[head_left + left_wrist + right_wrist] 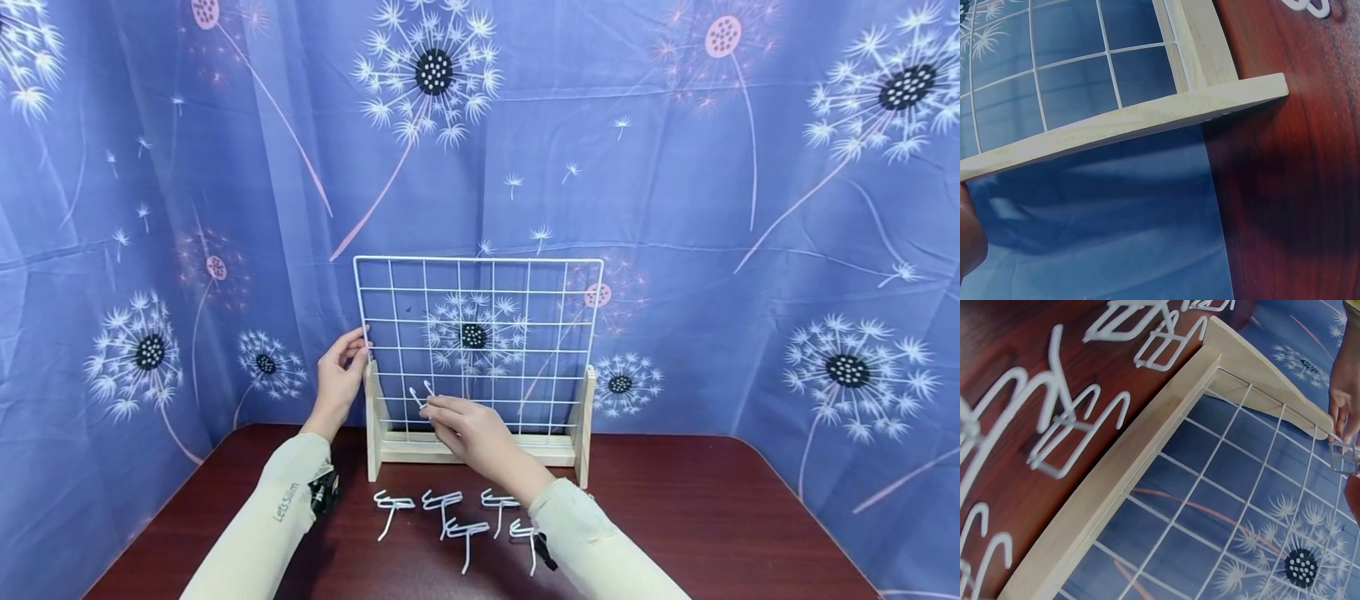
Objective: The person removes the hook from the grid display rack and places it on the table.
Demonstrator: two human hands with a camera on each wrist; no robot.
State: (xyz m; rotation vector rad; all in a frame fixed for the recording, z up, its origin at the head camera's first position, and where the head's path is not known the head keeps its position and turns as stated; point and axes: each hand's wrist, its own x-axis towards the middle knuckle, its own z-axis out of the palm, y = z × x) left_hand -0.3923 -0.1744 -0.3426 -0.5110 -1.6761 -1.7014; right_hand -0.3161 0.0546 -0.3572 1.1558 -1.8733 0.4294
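Observation:
A white wire grid panel [459, 291] stands upright in a pale wooden stand [408, 454]. My left hand [340, 383] grips the panel's left edge just above the wooden side post; only a bit of that hand [969, 240] shows in the left wrist view. In front of the lower left part of the grid, my right hand [474, 433] pinches a white wire hook [417, 399], its two prongs pointing up toward the mesh. The same hook [1342, 464] appears at the right edge of the right wrist view, overlapping the grid there.
Several more white wire hooks [392, 502] lie on the dark red wooden table [675, 508] in front of the stand, some beneath my right forearm. A blue curtain [562, 192] with dandelion prints hangs behind and on both sides.

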